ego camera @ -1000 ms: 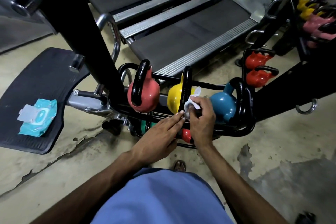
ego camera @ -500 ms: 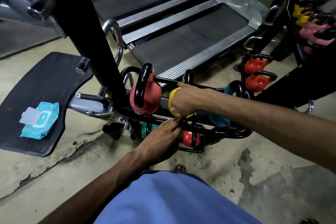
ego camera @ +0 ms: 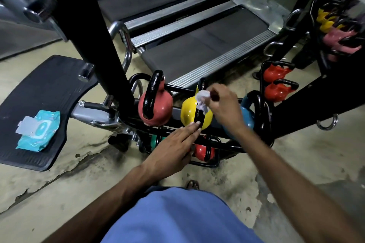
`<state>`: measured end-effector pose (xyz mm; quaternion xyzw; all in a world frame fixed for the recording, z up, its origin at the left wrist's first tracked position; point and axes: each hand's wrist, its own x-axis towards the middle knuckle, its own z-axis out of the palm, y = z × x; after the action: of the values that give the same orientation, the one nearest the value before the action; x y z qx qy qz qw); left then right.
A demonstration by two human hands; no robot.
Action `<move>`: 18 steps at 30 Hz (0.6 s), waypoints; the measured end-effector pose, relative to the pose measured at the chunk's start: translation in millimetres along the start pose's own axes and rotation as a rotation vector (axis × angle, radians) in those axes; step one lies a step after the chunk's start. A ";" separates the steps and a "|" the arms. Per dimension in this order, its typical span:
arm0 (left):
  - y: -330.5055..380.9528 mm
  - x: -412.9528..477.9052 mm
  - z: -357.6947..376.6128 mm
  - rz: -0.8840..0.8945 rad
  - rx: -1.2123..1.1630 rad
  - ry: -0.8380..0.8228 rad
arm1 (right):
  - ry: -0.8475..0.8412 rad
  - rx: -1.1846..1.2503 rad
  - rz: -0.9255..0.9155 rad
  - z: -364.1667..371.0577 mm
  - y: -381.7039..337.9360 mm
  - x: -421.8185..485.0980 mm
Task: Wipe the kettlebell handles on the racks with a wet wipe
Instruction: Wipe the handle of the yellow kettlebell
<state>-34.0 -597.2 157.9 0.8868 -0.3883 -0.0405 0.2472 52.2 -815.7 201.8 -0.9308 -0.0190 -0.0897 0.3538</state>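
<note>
Head view is showing me somewhere in the middle of the job, by my reckoning. I am working the crumpled white wet wipe point(ego camera: 201, 100) against the upper part of the glossy black loop handle point(ego camera: 202, 83) of the round yellow kettlebell point(ego camera: 187, 113), which is sitting mid-way along the top tier of the low black tubular rack point(ego camera: 178, 90). The handle of the coral-red kettlebell point(ego camera: 161, 107) to its left is shining, but I cannot tell whether that is wetness or paint. The teal-blue kettlebell point(ego camera: 247, 114) on the other side, the small red kettlebell point(ego camera: 202, 151) on the lower tier, the two orange-red kettlebells point(ego camera: 276, 73) beyond and the yellow and pink kettlebells point(ego camera: 326, 20) at the right edge are likely waiting for me.

My right hand point(ego camera: 223, 104) is clenching round the wipe, bunching it against the handle. My left hand point(ego camera: 173, 150) is lying flat, fingers straight and together, its fingertips point(ego camera: 195, 124) touching the foot of that same handle, holding nothing. The turquoise pack of wipes point(ego camera: 38, 130) is lying on the black rubber mat point(ego camera: 39, 89), well apart to the left.
</note>
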 end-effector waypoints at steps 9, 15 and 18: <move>-2.4 18.0 -6.9 0.025 0.043 -0.011 | 0.052 0.976 0.625 38.7 -1.0 -34.9; -7.9 27.1 -15.3 0.024 0.128 0.002 | -0.100 1.379 0.889 54.6 4.4 14.4; -6.5 35.7 -19.3 0.019 0.141 0.001 | 0.014 1.529 0.941 46.8 -4.1 35.0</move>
<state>0.3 -610.8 176.0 0.8984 -0.3983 -0.0104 0.1849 93.4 -782.7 176.5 -0.3519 0.3119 0.0959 0.8773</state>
